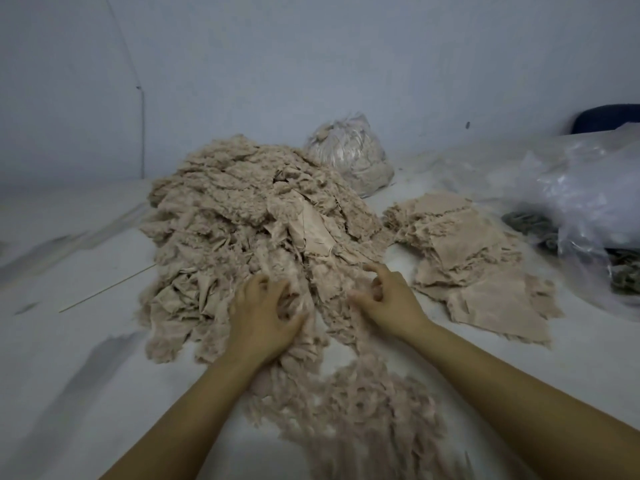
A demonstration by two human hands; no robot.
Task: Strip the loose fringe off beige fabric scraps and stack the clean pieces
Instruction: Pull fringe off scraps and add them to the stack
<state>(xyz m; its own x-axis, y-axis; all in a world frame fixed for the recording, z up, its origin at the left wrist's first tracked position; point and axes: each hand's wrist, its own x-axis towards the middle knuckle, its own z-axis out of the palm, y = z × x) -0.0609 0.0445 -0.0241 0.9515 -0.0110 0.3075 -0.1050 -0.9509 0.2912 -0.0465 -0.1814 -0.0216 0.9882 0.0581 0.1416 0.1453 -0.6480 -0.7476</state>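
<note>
Nearest, a drift of loose fringe (349, 407) lies on the white counter (69, 393), just this side of the scrap heap (242, 220) and running up into its near edge; both forearms reach across it to the heap. The left hand (265, 318) lies palm down on the heap's near edge, its fingers (277, 292) curled into a frayed scrap (304, 303) and gripping its tufts; the right hand (388, 299), just right of it, has its fingers (377, 292) bent and pinching the same scrap's fringe, forefinger pointing up the heap. The heap itself is a broad mound of beige scraps, ragged and fluffy. To the right of the heap, close beside it, the flat clean pieces form a low stack (467, 254). A thin stick (107, 289) lies left of the heap. Behind the heap a tied clear bag (349, 154) of pale fluff leans against it; far right of the heap, crumpled clear plastic (588, 188) covers darker material.
</note>
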